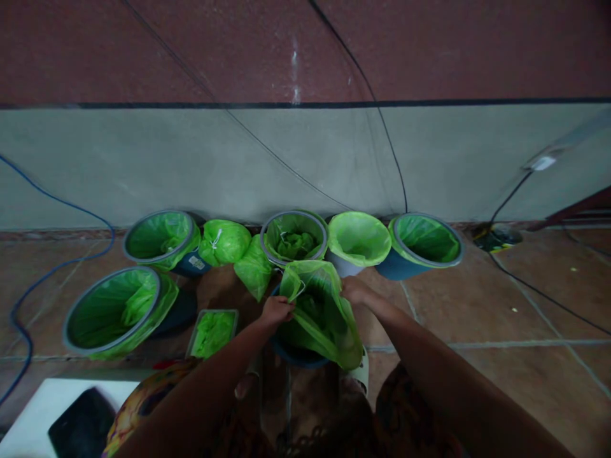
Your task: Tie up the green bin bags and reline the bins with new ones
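A green plastic bag (334, 318) stands in a dark blue bin (298, 356) right in front of me, its mouth spread wide. My left hand (279, 310) is closed on the bag's left edge, close to a white drawstring loop (300, 289). On the far right side, my right hand (353, 290) grips the rim of the same bag; its fingertips are partly hidden. Below its rim the bag hangs over the front of the bin. Just behind it is a grey-rimmed bin (294, 236) lined with green plastic.
Along the wall stand a white bin (359, 238), a blue bin (427, 240) and another lined bin (160, 236). A large lined bin (112, 312) leans at left, near tied bags (224, 243) and a box of folded green bags (213, 332). Cables cross the floor; a phone (82, 425) lies at lower left.
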A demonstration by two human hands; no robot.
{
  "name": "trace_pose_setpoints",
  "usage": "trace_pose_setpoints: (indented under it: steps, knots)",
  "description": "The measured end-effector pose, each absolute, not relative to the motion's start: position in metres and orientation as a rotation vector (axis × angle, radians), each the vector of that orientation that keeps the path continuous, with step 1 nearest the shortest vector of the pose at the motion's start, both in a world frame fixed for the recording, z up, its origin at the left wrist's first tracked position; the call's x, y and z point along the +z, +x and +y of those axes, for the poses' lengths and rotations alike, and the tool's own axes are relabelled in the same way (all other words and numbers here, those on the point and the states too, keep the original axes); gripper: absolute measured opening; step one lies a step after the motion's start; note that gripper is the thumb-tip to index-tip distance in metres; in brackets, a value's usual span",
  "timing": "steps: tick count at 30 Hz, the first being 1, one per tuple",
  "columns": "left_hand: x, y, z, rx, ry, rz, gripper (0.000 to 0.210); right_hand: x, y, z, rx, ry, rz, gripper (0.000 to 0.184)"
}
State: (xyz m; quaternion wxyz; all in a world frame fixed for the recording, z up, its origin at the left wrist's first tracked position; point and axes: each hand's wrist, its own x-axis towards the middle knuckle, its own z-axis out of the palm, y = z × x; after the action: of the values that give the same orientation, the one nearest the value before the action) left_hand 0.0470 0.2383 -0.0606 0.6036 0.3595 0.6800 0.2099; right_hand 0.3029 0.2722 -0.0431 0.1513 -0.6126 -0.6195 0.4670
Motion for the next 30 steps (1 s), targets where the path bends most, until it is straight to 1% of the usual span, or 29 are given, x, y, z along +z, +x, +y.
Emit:
trace_pose_setpoints:
  steps: [3, 8, 11, 15, 19, 21, 24, 27, 30]
  knots:
    - [-0.057, 0.049, 0.239, 0.544, 0.775, 1.529, 0.009, -0.038, 0.309, 0.275, 1.267, -1.922, -1.8, 0.015]
    - [-0.048, 0.057, 0.243, 0.512, 0.789, 1.473, 0.009, -0.027, 0.325, 0.281, 1.333, -1.933, -1.78, 0.007]
    - [-0.043, 0.06, 0.247, 0.434, 0.989, 1.488, 0.012, -0.022, 0.331, 0.284, 1.313, -1.981, -1.759, 0.004]
    - [-0.031, 0.059, 0.252, 0.279, 1.349, 1.548, 0.021, -0.02, 0.338, 0.287, 1.238, -2.049, -1.746, 0.011]
    - [-0.006, 0.057, 0.259, 0.114, 1.716, 1.626, 0.017, -0.015, 0.344, 0.29, 1.14, -2.04, -1.655, 0.016]
    - [0.01, 0.056, 0.262, 0.082, 1.862, 1.657, 0.015, -0.011, 0.344, 0.292, 1.148, -1.985, -1.551, 0.018]
    - [0.035, 0.054, 0.268, 0.153, 1.99, 1.667, 0.024, 0.001, 0.337, 0.293, 1.201, -1.774, -1.396, 0.021]
    - [0.057, 0.048, 0.274, 0.287, 2.022, 1.621, 0.025, 0.019, 0.324, 0.292, 1.276, -1.524, -1.334, 0.031]
    - [0.071, 0.04, 0.277, 0.327, 2.008, 1.562, 0.022, 0.037, 0.311, 0.289, 1.359, -1.392, -1.345, 0.038]
